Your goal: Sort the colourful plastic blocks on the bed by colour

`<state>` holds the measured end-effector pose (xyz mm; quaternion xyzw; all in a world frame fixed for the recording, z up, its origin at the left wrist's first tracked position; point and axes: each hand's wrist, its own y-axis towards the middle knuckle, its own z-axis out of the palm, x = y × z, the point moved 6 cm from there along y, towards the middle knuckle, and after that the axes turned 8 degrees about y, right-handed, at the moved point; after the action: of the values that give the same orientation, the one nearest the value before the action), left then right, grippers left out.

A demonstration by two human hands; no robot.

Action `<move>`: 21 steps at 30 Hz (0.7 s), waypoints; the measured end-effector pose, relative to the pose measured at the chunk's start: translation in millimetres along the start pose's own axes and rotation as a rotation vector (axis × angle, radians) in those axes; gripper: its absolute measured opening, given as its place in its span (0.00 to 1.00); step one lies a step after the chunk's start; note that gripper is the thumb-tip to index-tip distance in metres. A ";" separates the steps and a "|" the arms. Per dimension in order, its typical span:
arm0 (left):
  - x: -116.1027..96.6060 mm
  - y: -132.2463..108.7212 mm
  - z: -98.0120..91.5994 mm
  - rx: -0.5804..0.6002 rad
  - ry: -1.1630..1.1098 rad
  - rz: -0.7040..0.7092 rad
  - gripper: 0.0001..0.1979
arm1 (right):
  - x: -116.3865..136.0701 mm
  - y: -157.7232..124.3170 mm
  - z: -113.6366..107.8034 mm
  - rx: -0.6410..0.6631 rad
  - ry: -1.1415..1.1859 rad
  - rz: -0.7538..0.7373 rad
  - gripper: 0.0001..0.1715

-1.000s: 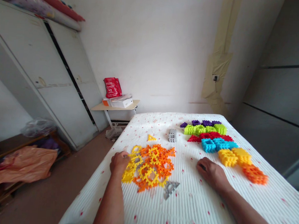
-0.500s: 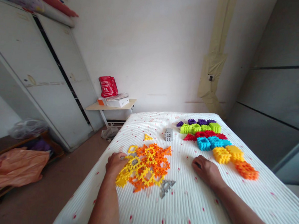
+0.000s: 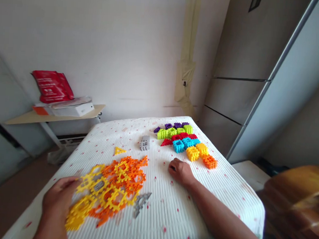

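My left hand [image 3: 60,194] is at the left side of a loose pile of plastic building pieces. Its thumb and fingers pinch the edge of a yellow square building piece [image 3: 85,183]. Orange interlocking pieces [image 3: 129,173] lie flat and overlapping in the same pile, with a grey piece [image 3: 99,185] among the yellow ones. Beside the pile is a grey triangular piece [image 3: 142,204]; a small yellow triangle [image 3: 119,151] sits beyond it. My right hand [image 3: 182,172] rests curled on the bed cover, apart from the pieces, with no piece showing in it.
Stacks sorted by colour stand at the right: purple [image 3: 168,126], green [image 3: 172,132], red [image 3: 184,136], blue [image 3: 178,146], yellow [image 3: 192,153] and orange [image 3: 210,161]. A grey stack [image 3: 144,143] stands left of them. A side table [image 3: 95,111] holds red bags [image 3: 52,87].
The view has swung to the right, so everything appears shifted left. My left hand stays at the pile's left side, now with a yellow piece at its fingertips. My right hand remains curled on the cover.
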<state>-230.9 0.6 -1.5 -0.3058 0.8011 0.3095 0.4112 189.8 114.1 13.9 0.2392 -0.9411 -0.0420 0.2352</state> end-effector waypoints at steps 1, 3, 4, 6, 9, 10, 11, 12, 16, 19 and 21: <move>-3.5 -3.4 -3.7 -0.045 -0.063 -0.034 0.09 | 0.4 -0.1 -0.5 0.003 -0.005 0.002 0.11; -11.7 -11.6 -10.5 -0.142 -0.181 -0.098 0.10 | 0.9 -0.1 -0.8 0.007 -0.009 -0.002 0.11; -17.9 -16.0 -13.2 -0.189 -0.231 -0.104 0.11 | 1.0 -0.1 -0.9 0.005 -0.010 -0.003 0.11; -31.8 -24.0 -14.2 -0.232 -0.312 -0.098 0.12 | 0.8 -0.1 -0.6 0.002 -0.011 -0.003 0.11; -55.0 -35.0 -6.3 -0.238 -0.379 -0.059 0.15 | 0.0 -0.2 0.2 -0.004 -0.004 0.002 0.11; -63.8 -39.3 -1.2 -0.232 -0.387 -0.027 0.15 | -0.1 -0.2 0.3 -0.009 0.002 0.000 0.10; -73.5 -44.1 6.2 -0.201 -0.391 0.018 0.16 | -0.4 -0.1 0.3 -0.016 0.012 -0.002 0.10; -84.2 -50.2 14.9 -0.165 -0.376 0.079 0.15 | -0.9 0.1 0.0 -0.026 0.025 -0.003 0.10; -133.3 -90.7 63.7 0.058 -0.141 0.459 0.07 | -8.0 1.8 -2.9 -0.085 0.124 0.034 0.10; -162.5 -130.2 100.2 0.125 0.070 0.766 0.04 | -15.9 3.6 -5.2 -0.142 0.222 0.061 0.10; -172.6 -150.6 120.5 0.134 0.214 0.898 0.08 | -19.6 4.7 -5.6 -0.176 0.270 0.052 0.10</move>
<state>19.8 37.6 51.4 0.0684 0.9103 0.3710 0.1703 205.5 127.6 11.5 0.1966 -0.8996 -0.0855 0.3805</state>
